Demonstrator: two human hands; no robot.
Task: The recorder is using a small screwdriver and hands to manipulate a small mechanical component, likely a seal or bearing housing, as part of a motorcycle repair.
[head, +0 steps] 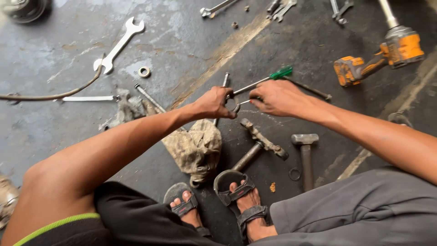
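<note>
Above the rag (196, 148), a small ring (231, 104) pinched in left hand (213, 104), green-handled screwdriver (261, 81) gripped in right hand (277, 98), handle up-right.

metal ring (232, 104) | small, round, grey, held upright above the floor | thin metal rod (246, 101) | its tip meets the ring

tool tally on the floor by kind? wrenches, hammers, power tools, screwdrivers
Open-end wrenches: 1, the large one; the tools cut off at the top edge are too unclear to count
Hammers: 1
Cordless impact wrenches: 1, orange and grey
Green-handled screwdrivers: 1
Total: 4
The left hand and right hand hold a small metal ring between them.
</note>
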